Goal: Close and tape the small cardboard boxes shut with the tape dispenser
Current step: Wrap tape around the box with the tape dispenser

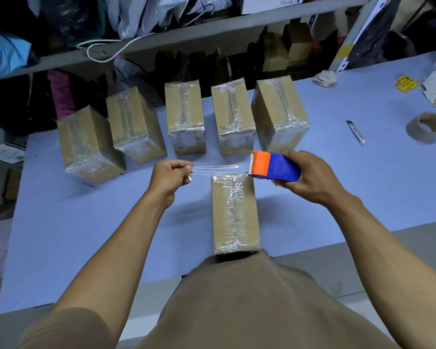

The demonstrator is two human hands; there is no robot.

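The right hand (310, 177) grips the blue and orange tape dispenser (275, 165) just above the far end of the near cardboard box (234, 212), which lies on the blue bench (86, 222) close to the person's body. The left hand (171, 176) pinches the free end of a clear tape strip (219, 170) stretched leftward from the dispenser. Five taped boxes (185, 117) stand in a row farther back. A brown tape roll (425, 125) and a utility knife (356, 132) lie to the right

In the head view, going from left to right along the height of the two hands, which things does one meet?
Left hand → stretched clear tape → tape dispenser → right hand → utility knife → brown tape roll.
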